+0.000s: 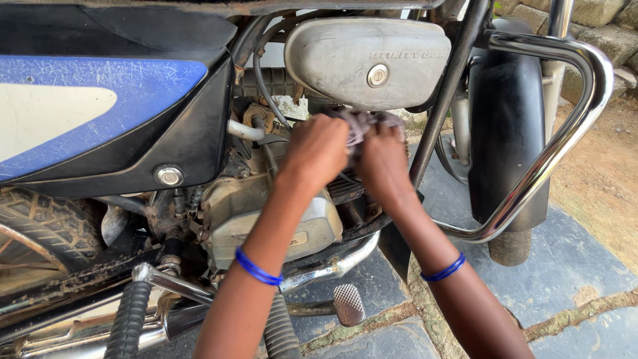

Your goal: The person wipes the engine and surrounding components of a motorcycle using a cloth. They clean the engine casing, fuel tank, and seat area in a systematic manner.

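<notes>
Both my hands reach into the engine bay of a parked motorcycle, just under its grey side utility box (362, 60). My left hand (318, 147) and my right hand (384, 158) are side by side, fingers closed on a crumpled grey rag (362, 121) pressed against the engine parts there. A blue bangle circles each wrist. The silver engine case (239, 213) lies below my left forearm. What the rag touches is hidden behind my hands.
A blue and black side panel (100, 113) fills the upper left. A chrome crash guard (565, 133) curves at the right, beside the black front mudguard (505, 113). Foot peg (129, 319), brake pedal (347, 304) and exhaust sit low. Stone paving and dirt lie beyond.
</notes>
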